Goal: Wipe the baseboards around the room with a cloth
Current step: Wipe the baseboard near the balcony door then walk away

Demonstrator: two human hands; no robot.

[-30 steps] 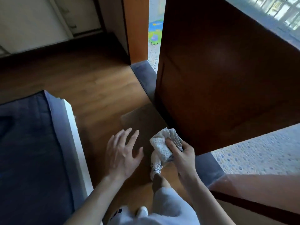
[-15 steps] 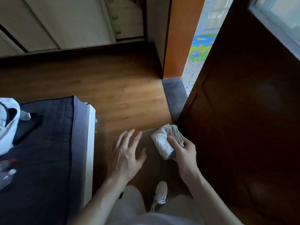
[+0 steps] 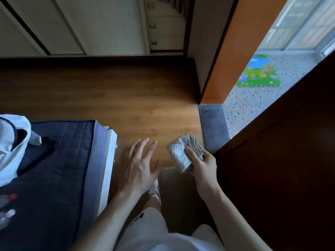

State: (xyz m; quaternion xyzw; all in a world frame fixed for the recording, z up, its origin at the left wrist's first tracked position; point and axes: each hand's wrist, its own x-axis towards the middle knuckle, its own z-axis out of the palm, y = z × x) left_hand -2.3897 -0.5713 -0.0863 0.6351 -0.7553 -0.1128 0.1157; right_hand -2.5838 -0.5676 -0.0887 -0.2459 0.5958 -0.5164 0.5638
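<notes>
We have lifted our head since a moment ago, so now we see much more of the brown wood floor (image 3: 126, 98) and less of the big dark brown door (image 3: 281, 160) on our right. The bed with a dark blue quilted cover (image 3: 59, 169) on our left shows more too, and a white piece of clothing (image 3: 12, 142) lying on it has come into view. Far ahead stand the tall white cupboard doors (image 3: 99, 24), and under them runs a long dark baseboard strip (image 3: 90, 59), well apart from us. The orange door post (image 3: 235, 51) stands by the flat grey doorstep (image 3: 213, 124), with a bright picture play mat (image 3: 259, 73) outside. Our left hand (image 3: 137, 165) is open with its fingers spread, holding nothing, just as before. Our right hand (image 3: 204, 165) keeps its thumb and fingers pinched round the folded pale waffle cloth (image 3: 181, 154), held up near the doorstep and not against any baseboard. We think no wiping is going on right now. We seem to be looking for the next stretch, and we would need to step closer and bend down to reach it.
</notes>
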